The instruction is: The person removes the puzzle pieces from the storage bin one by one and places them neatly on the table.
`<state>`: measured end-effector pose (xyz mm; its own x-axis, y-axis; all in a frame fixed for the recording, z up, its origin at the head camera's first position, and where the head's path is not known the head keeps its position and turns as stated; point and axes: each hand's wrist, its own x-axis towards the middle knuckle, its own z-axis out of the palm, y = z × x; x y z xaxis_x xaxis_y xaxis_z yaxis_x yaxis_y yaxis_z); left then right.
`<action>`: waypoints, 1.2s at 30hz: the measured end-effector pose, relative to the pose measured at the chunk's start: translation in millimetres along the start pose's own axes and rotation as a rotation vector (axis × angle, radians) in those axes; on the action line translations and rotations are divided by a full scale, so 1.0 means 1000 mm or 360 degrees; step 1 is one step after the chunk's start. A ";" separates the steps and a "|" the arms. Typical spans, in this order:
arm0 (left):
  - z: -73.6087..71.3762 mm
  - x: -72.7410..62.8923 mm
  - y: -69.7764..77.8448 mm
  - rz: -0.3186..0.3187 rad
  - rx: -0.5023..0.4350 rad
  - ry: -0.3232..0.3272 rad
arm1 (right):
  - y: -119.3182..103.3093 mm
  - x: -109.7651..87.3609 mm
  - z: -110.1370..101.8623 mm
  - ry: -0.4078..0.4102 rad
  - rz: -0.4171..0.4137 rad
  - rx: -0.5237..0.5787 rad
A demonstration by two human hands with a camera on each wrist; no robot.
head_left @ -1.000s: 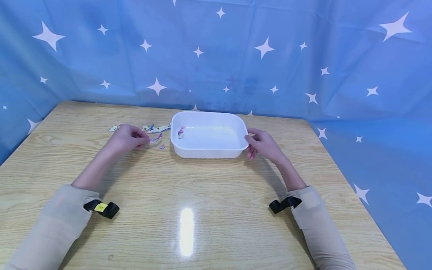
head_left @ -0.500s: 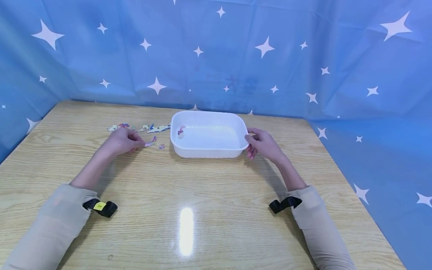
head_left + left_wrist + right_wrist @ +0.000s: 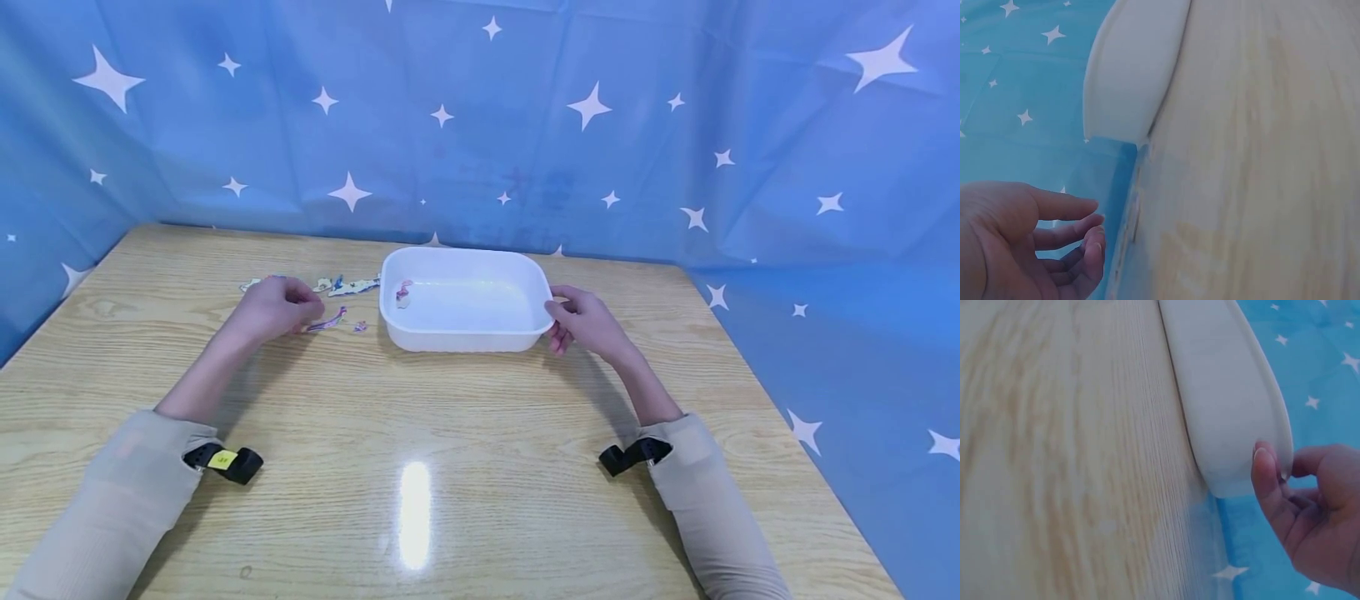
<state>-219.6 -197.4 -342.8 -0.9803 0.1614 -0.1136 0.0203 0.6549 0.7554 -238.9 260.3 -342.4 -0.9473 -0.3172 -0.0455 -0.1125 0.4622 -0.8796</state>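
Note:
A thin pink and purple cut-out strip [image 3: 330, 320] lies on the table beside the fingers of my left hand [image 3: 270, 312]. In the left wrist view, the left hand [image 3: 1041, 240] has loosely bent fingers, with nothing visible between thumb and fingertips. A white plastic tub [image 3: 465, 342] stands at the back middle of the table. My right hand [image 3: 588, 323] grips its right rim, thumb and fingers on either side, as the right wrist view of the tub [image 3: 1229, 394] also shows. Inside the tub, a small pinkish piece [image 3: 402, 293] is at the left end.
Left of the tub lie several flat colourful pieces, among them a long pale one with blue edges [image 3: 355, 287], a small cream one [image 3: 323, 284] and a tiny purple one [image 3: 360, 326]. A blue star-patterned curtain [image 3: 465, 125] hangs behind the wooden table [image 3: 487, 417].
My left hand has drawn back slightly to the left, and the pink and purple strip has shifted left and nearer with it. The right hand and the tub have stayed put.

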 end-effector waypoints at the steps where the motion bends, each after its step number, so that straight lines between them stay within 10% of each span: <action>1: 0.000 -0.001 0.002 0.0005 -0.0013 0.0016 | 0.000 0.000 0.000 -0.0002 0.0000 -0.0001; 16: 0.006 -0.009 0.038 0.0161 -0.0067 0.0248 | 0.002 0.000 -0.001 -0.0012 0.0003 -0.0009; 36: 0.034 0.000 0.098 0.0292 -0.0179 0.0252 | 0.001 -0.001 -0.001 -0.0008 -0.0005 0.0000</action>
<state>-210.7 -108.3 -291.0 -0.9809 0.1466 0.1279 0.1875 0.5375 0.8221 -238.7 261.8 -342.9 -0.9453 -0.3230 -0.0452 -0.1155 0.4612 -0.8797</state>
